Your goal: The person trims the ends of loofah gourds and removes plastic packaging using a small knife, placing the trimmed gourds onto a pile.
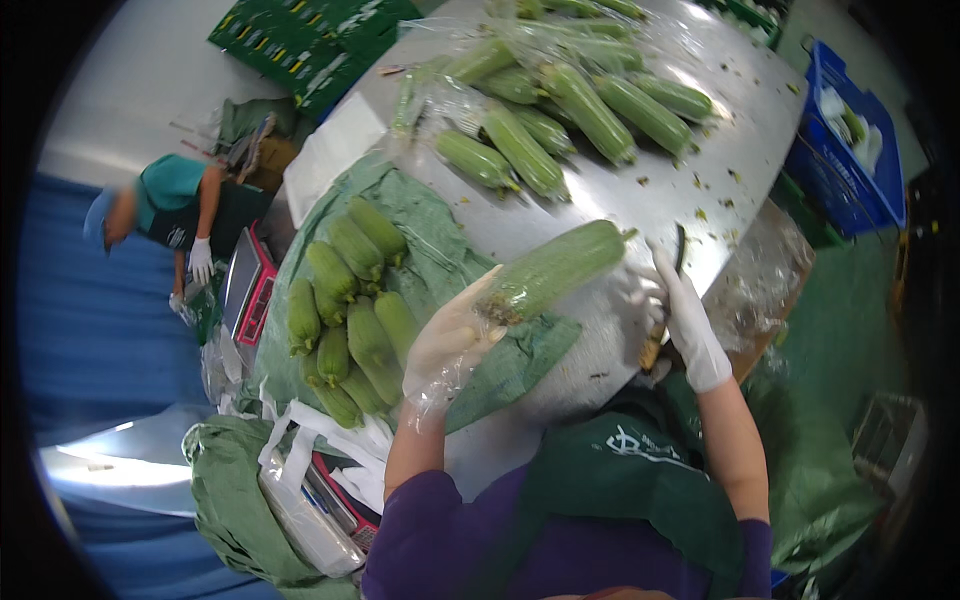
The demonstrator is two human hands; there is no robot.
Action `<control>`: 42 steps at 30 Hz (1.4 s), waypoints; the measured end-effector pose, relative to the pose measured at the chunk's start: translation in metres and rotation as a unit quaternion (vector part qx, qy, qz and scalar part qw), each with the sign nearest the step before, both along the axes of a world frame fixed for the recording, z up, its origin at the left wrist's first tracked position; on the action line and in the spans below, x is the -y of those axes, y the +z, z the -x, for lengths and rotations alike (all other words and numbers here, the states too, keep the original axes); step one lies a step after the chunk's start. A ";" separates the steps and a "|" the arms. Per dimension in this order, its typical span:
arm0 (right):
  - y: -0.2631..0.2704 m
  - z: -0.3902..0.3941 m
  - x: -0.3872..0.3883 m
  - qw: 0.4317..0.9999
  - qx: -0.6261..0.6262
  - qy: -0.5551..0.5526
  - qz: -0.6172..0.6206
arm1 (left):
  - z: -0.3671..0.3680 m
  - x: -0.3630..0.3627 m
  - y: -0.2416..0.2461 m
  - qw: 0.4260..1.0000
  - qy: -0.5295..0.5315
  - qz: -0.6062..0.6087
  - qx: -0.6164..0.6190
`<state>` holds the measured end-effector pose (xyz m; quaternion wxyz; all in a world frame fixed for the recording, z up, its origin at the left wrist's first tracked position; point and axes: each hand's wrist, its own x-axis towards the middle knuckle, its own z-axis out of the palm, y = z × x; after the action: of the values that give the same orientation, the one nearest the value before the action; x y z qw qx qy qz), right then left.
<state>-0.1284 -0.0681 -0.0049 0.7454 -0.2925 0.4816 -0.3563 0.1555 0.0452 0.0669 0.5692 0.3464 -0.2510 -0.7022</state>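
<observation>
My left hand (450,345), in a clear plastic glove, is closed around the near end of a long pale green gourd (559,270). This gourd looks film-wrapped; a dark, rough patch shows at its near end and its stem points right. To the right is my right hand (686,322) in a white glove, thumb raised and fingers blurred, a little way from the stem. A knife with a wooden handle (651,351) and a dark curved blade (681,246) passes behind this hand. Whether the hand grips it or it lies on the metal table (600,360) cannot be told.
Unwrapped gourds (352,300) lie on green woven sacking (442,247) at left. Film-wrapped gourds (592,112) fill the table's far part, with plant scraps nearby. Beyond the right edge stands a blue crate (862,150). A co-worker (180,195) stands by a red scale (255,292).
</observation>
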 end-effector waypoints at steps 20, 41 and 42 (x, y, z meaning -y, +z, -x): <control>-0.075 0.045 -0.103 0.932 0.253 -0.094 -0.242 | 0.151 0.090 -0.101 0.993 -0.064 0.086 0.052; -0.013 0.032 -0.111 0.984 -0.056 -0.161 0.045 | 0.175 0.092 -0.139 0.977 0.028 -0.175 -0.122; -0.020 0.035 -0.115 0.981 -0.067 -0.162 0.078 | 0.175 0.093 -0.138 0.970 0.033 -0.195 -0.140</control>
<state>-0.1638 0.0465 -0.0247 0.6184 -0.2910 0.5421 -0.4889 -0.0197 -0.0476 -0.0711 0.5434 0.3568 -0.0151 -0.7597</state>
